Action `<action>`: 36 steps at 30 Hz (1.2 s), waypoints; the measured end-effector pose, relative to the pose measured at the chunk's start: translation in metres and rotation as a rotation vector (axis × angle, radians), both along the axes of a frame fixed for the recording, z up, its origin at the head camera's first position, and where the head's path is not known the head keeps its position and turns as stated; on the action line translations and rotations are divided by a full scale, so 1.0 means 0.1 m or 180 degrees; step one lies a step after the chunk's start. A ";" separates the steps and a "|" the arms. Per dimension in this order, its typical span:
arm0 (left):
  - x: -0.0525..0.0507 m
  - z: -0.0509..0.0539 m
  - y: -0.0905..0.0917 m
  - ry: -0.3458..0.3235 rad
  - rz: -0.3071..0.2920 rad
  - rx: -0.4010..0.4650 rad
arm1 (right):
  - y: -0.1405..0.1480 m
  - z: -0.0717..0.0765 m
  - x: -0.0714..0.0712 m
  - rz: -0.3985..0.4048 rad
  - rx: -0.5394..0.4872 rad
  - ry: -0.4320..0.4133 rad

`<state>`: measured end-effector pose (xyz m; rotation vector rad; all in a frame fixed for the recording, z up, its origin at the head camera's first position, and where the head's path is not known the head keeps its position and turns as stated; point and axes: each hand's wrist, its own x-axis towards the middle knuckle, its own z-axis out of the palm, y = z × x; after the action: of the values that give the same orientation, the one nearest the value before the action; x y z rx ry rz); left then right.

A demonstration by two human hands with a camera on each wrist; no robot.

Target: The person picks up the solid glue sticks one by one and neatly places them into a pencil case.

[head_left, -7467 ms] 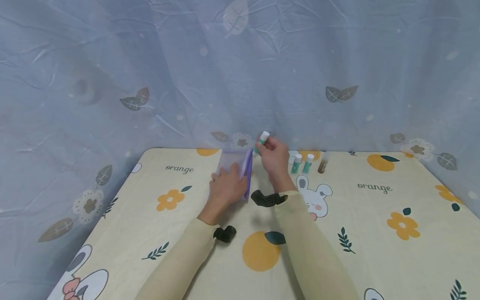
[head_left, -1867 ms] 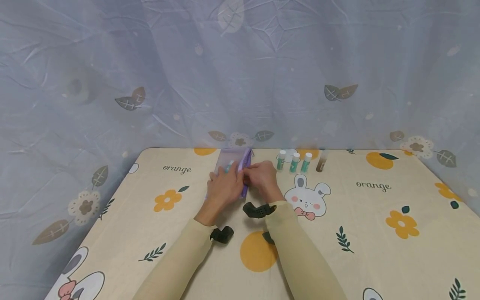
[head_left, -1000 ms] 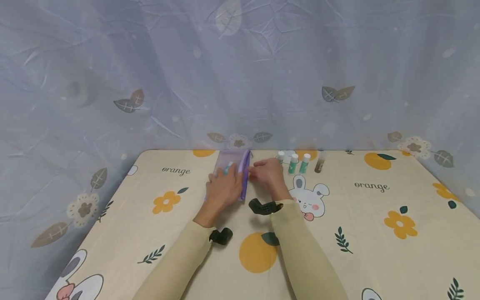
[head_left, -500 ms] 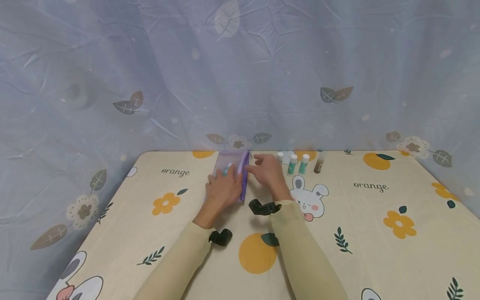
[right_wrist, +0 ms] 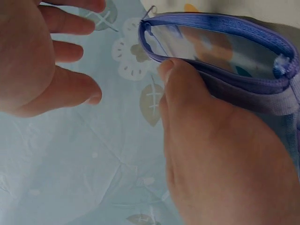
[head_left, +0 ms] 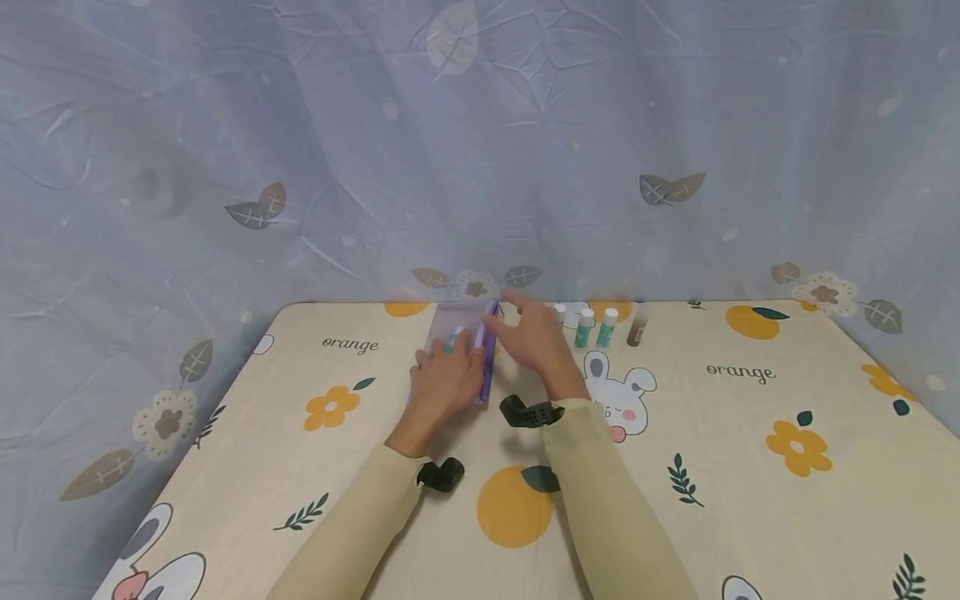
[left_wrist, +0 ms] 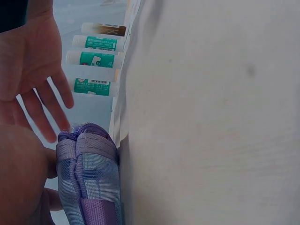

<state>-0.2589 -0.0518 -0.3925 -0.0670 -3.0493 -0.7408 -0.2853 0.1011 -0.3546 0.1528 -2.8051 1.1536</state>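
A purple mesh pouch [head_left: 489,367] lies at the back of the table, a small teal and white tube [head_left: 454,337] showing through its mesh. My left hand [head_left: 444,379] rests flat on the pouch, fingers spread. In the right wrist view the pouch's zipped mouth [right_wrist: 220,75] gapes, and my left thumb lies at its rim. My right hand [head_left: 534,337] hovers just right of the mouth, fingers apart, holding nothing. Right of it stand teal tubes with white caps [head_left: 583,329] and a brown one [head_left: 636,327]; one teal tube is mostly behind the right hand.
A cream cloth [head_left: 360,483] printed with oranges, flowers and rabbits covers the table. Behind its back edge hangs a bluish-grey curtain [head_left: 480,150] with leaf prints. Both wrists wear black cameras.
The right hand let go of a teal tube, which now stands by the others. It then pinched at the pouch's edge, moved off it and spread its fingers. The left hand stayed on the pouch.
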 end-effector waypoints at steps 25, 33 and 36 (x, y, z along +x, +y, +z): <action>0.02 0.02 -0.01 -0.0015 -0.0021 -0.0014 | 0.10 0.09 0.01 -0.0237 -0.1081 0.0240; 0.02 0.01 0.00 -0.0062 -0.0015 -0.0045 | 0.17 0.13 0.03 -0.0289 -0.1238 0.0219; 0.02 0.01 -0.01 -0.0060 -0.0016 -0.0048 | 0.20 0.15 0.03 -0.0336 -0.1246 0.0236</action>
<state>-0.2572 -0.0525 -0.3916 -0.0681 -3.0740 -0.7231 -0.2826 0.1213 -0.3397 0.0136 -2.4325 1.6002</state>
